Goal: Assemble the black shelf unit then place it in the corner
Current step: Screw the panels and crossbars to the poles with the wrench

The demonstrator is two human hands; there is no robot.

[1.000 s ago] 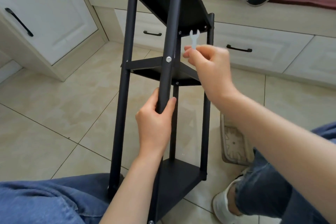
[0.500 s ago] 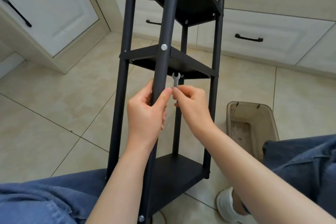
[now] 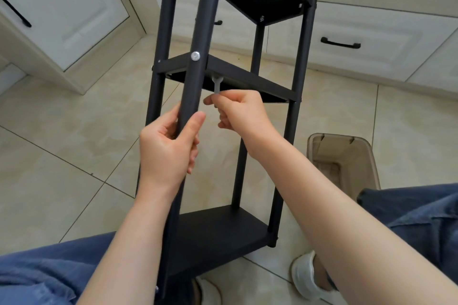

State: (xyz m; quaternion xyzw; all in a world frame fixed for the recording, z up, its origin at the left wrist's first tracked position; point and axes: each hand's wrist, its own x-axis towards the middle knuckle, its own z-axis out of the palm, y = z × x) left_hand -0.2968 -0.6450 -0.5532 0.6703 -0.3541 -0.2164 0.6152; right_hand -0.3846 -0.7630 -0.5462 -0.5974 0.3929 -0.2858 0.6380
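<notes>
our right hand [image 3: 239, 111] pinches the lower end of a small pale wrench [image 3: 217, 84] between thumb and curled fingers; the wrench stands nearly upright, its long axis running up and away from the hand; its forked head sits right under the near edge of the middle shelf [image 3: 247, 83], just right of the front pole [image 3: 198, 20]; whether the fork is seated on a nut we cannot tell, the spot being dark and small; our left hand [image 3: 168, 148] is wrapped round that same pole just below the shelf, thumb on its right side, steadying the frame; the two hands lie close, the left lower and to the left of the right; a bright bolt head [image 3: 195, 56] shows on the front of the pole, above the left hand and up-left of the wrench head; we judge its nut to lie behind the pole under the shelf, up and slightly left from the right hand, which is the nearer one and carries the tool; the coming move, as we read it, turns on squaring the fork to that nut and swinging the handle sideways, across the pole's axis, in the narrow gap beside it; the black shelf unit [image 3: 300, 69] stands on the tiled floor [image 3: 74, 131] between our legs, poles running up and away from us; a tan bin [image 3: 339, 136] sits near our right leg; white cabinets [image 3: 371, 32] lie beyond; the placing in the corner is not yet begun
</notes>
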